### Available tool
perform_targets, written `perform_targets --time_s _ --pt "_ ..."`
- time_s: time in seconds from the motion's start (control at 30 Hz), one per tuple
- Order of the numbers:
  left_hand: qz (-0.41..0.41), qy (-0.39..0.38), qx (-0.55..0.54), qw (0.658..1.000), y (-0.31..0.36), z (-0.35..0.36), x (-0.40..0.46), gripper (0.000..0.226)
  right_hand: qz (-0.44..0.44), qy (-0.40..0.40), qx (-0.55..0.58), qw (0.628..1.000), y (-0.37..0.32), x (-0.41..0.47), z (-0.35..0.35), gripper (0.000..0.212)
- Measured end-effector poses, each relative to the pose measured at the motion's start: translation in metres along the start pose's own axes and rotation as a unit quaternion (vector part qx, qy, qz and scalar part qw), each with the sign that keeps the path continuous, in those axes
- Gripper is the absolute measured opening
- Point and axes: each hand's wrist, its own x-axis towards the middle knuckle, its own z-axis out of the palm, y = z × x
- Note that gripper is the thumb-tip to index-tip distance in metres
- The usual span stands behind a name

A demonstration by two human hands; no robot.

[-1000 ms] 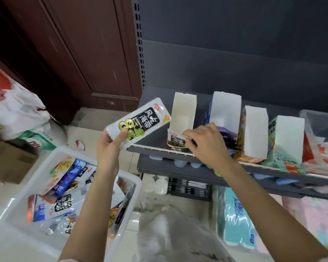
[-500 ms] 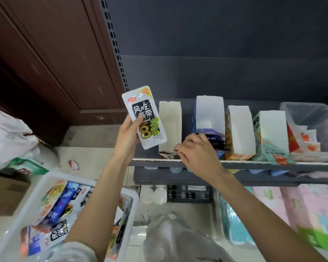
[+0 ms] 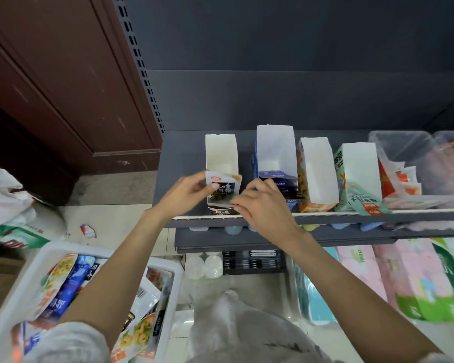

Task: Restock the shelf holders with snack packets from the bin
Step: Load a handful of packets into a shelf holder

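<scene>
Several white cardboard holders stand in a row on the grey shelf [image 3: 184,158]. My left hand [image 3: 186,195] pinches a white and black snack packet [image 3: 224,188] at its left edge, standing it in the front of the leftmost holder [image 3: 220,153]. My right hand [image 3: 260,203] has its fingers curled on the packet's lower right edge and the holder's front. The white bin [image 3: 32,273] with several snack packets sits at lower left, under my left forearm.
A blue holder [image 3: 275,150], an orange one [image 3: 316,169] and a green one [image 3: 358,171] stand to the right. Clear tubs [image 3: 404,145] with packets fill the shelf's right end. Tissue packs [image 3: 404,279] lie below. A brown door [image 3: 63,87] is left.
My left hand brought the packet from up beside the shelf down into the front of the leftmost holder. My right hand stayed at the holder's front. The view moved closer.
</scene>
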Motion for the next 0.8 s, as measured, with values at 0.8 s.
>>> perform_targets --time_s 0.8 --pt "-0.085 0.093 -0.043 0.991 0.007 0.011 -0.044 0.044 0.105 0.012 0.009 0.994 -0.005 -0.004 -0.012 0.036"
